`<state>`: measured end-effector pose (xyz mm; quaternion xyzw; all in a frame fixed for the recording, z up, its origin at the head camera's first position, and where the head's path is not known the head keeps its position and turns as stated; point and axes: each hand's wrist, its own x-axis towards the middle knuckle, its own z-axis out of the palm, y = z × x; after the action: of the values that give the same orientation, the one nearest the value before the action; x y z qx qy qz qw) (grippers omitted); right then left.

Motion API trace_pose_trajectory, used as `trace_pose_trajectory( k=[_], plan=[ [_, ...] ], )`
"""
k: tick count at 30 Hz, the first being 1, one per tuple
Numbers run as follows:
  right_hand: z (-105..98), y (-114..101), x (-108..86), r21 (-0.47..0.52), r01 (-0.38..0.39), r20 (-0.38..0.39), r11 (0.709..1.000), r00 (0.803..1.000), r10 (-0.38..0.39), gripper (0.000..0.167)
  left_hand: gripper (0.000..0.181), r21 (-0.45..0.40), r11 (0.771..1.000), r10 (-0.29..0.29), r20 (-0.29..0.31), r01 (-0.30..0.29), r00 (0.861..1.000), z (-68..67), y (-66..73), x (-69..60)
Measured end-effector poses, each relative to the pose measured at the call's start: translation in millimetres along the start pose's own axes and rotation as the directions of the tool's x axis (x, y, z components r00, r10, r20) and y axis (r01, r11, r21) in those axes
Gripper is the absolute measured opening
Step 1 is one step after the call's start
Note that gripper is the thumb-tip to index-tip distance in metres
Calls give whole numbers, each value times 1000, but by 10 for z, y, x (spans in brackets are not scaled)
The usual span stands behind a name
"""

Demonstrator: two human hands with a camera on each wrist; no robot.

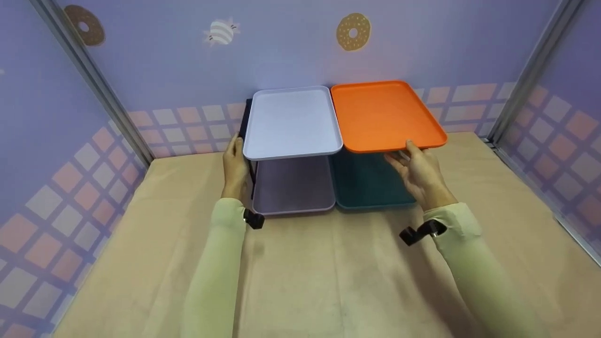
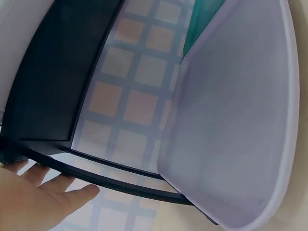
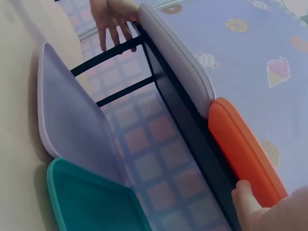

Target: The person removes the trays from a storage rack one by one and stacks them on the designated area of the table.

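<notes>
A black two-tier rack (image 2: 62,72) stands against the back wall. On its upper tier a white tray (image 1: 293,122) lies beside an orange tray (image 1: 382,117). Below them sit a pale purple tray (image 1: 293,185) and a dark teal tray (image 1: 368,180). My right hand (image 1: 422,176) pinches the orange tray's front right edge, thumb on the rim and fingers beneath. At the rack's left side is my left hand (image 1: 235,166). Its extended fingers rest against the black frame, as the left wrist view shows, without curling round it.
A beige cloth (image 1: 300,281) covers the table. Purple walls (image 1: 281,47) with a tile pattern and printed sweets close in the back and both sides. Metal posts (image 1: 94,80) run up the corners. A small black wrist device (image 1: 253,218) sits on each sleeve.
</notes>
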<state>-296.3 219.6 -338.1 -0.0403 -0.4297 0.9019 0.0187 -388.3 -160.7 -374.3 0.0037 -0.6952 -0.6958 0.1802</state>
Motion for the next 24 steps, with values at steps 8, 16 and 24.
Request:
trace_pose_trajectory(
  k=[8, 16, 24],
  plan=[
    [-1, -6, -4, 164, 10, 8, 986, 1000, -11, 55, 48, 84, 992, 92, -29, -90, 995, 15, -28, 6],
    [-19, -1, -57, 166, 77, 25, 983, 996, -82, 54, 48, 118, 987, 114, -16, -111, 993, 10, -52, 17],
    [-64, -43, -154, 143, 97, 37, 985, 994, -103, 53, 50, 52, 995, 87, -3, -87, 996, 1, -57, 6]
  ],
)
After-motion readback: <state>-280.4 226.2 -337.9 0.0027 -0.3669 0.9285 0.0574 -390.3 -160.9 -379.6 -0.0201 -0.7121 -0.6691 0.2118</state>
